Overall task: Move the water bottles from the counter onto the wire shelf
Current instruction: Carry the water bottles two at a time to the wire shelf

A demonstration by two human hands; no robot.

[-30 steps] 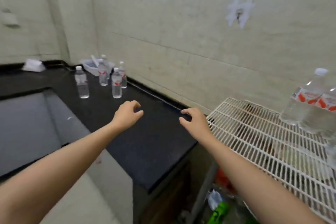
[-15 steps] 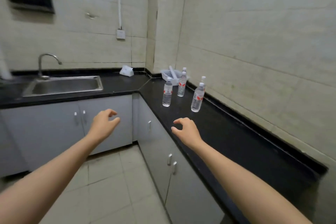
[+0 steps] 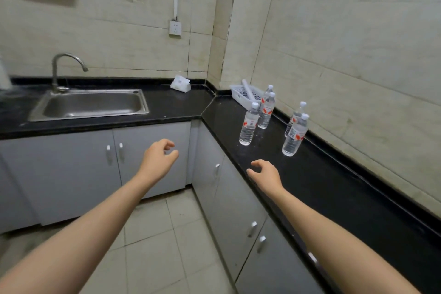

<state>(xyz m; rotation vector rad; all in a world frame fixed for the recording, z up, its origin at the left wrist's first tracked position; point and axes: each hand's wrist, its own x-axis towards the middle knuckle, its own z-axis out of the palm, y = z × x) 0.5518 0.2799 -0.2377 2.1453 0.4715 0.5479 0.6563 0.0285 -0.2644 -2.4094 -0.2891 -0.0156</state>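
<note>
Several clear water bottles with white caps and red-marked labels stand upright on the black counter [image 3: 334,181] along the right wall. The nearest bottle [image 3: 295,135] is by the wall, another bottle [image 3: 249,124] stands further left, and more bottles [image 3: 266,110] are behind them. My right hand [image 3: 266,174] hovers over the counter's front edge, short of the bottles, empty with fingers loosely curled apart. Over the floor by the cabinet doors, my left hand [image 3: 158,157] is held out, empty and half curled. The wire shelf is out of view.
A white plastic basket [image 3: 241,93] sits in the counter's corner behind the bottles. A steel sink [image 3: 90,104] with a tap [image 3: 60,70] is on the left counter, a white tissue pack [image 3: 180,83] beside it. Grey cabinets [image 3: 233,198] run below; tiled floor lies between.
The view has swung left, away from the wire shelf, toward the counter corner and sink. Both empty hands moved with it, and the bottles now look closer.
</note>
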